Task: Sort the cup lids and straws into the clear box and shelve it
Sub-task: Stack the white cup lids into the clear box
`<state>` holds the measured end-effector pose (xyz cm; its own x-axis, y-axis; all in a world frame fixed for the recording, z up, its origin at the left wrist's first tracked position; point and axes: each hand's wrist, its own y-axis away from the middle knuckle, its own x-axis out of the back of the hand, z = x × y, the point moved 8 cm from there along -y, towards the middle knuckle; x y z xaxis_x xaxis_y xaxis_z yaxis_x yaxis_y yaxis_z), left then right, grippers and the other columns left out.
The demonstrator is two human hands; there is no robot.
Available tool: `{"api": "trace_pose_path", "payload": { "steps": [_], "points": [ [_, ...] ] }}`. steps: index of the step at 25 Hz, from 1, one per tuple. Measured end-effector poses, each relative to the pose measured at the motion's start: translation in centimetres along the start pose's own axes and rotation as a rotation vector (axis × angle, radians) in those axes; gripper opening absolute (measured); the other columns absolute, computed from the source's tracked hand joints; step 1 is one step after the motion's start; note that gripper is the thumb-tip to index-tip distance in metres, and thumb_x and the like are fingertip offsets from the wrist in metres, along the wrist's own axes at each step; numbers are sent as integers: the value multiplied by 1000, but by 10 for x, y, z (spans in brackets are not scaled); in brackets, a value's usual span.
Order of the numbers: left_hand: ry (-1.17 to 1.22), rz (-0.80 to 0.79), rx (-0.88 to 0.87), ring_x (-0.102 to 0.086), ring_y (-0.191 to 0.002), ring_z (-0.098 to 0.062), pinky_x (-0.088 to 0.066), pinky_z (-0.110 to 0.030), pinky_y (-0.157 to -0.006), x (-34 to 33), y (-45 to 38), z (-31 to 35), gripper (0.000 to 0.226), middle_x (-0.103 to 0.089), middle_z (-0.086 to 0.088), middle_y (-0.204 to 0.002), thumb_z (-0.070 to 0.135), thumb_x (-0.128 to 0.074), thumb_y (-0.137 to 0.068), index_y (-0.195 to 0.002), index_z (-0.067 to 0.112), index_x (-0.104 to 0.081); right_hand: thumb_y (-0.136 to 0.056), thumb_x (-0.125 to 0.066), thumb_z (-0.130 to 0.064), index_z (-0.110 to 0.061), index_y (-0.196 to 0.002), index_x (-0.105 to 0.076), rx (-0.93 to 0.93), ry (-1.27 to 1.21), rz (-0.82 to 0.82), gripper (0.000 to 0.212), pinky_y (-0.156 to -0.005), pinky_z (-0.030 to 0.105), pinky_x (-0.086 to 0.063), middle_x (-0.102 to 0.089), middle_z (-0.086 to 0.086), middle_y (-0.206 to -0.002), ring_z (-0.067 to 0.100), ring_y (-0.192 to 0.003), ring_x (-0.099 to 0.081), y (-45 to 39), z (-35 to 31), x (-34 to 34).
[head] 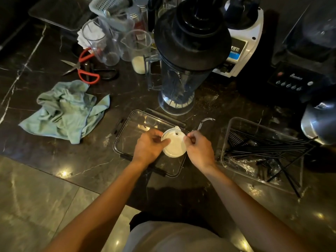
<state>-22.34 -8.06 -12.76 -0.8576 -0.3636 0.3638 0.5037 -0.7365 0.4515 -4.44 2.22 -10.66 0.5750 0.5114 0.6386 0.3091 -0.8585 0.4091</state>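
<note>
Both hands hold a white cup lid (174, 144) over the flat clear box cover (127, 142): left hand (149, 146) grips its left edge w/ thumb on top, right hand (199, 148) pinches the right rim. Clear box (225, 142) w/ black straws (269, 144) sits just right, nearer the right hand, so I'd judge the lid goes rightward. Lid's round, w/ a small hole at the far side.

Left hand (149, 145) covers near edge of white cup lid (174, 143); right hand (199, 148) pinches something too small to identify. Basket (109, 6) cut by top edge; blender label (236, 50) unreadable.
</note>
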Motion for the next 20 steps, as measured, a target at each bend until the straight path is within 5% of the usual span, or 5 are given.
{"api": "trace_pose_path", "payload": {
  "steps": [3,6,8,13,20],
  "points": [
    [-7,-19,-20,-73,-99,-8,-59,-44,-93,-4,1,1,30,-78,9,-102,37,-84,-80,-105,23,-73,-103,-58,-30,-21,-107,-67,-5,-46,30,13,-65,20,-48,-69,-5,-99,9,-87,-63,-1,4,3],
    [12,-40,-48,-73,-97,-11,-60,-46,-92,-2,-3,3,29,-78,5,-100,33,-84,-82,-106,19,-74,-101,-61,-31,-24,-101,-65,-45,-145,-35,8,-77,44,-63,-68,-8,-97,11,-90,-67,-4,9,-3],
    [-17,-91,-64,-73,-99,-11,-60,-45,-92,-2,-6,3,31,-78,5,-103,33,-84,-83,-109,19,-74,-100,-62,-33,-26,-100,-65,-51,-141,-52,7,-78,48,-63,-67,-9,-96,12,-91,-68,-3,9,-5],
    [-20,-89,-64,-73,-99,-10,-59,-44,-93,0,-6,2,32,-78,6,-102,31,-85,-81,-108,18,-74,-98,-65,-34,-21,-102,-66,-1,-92,-39,14,-75,42,-62,-69,-6,-95,14,-88,-69,0,7,-4],
    [17,-43,-84,-71,-99,-9,-59,-38,-92,1,5,2,23,-76,6,-102,23,-81,-86,-107,18,-74,-102,-59,-26,-22,-106,-64,71,25,-11,9,-64,14,-44,-65,-5,-103,6,-90,-63,3,-2,-3]
  ]
}}
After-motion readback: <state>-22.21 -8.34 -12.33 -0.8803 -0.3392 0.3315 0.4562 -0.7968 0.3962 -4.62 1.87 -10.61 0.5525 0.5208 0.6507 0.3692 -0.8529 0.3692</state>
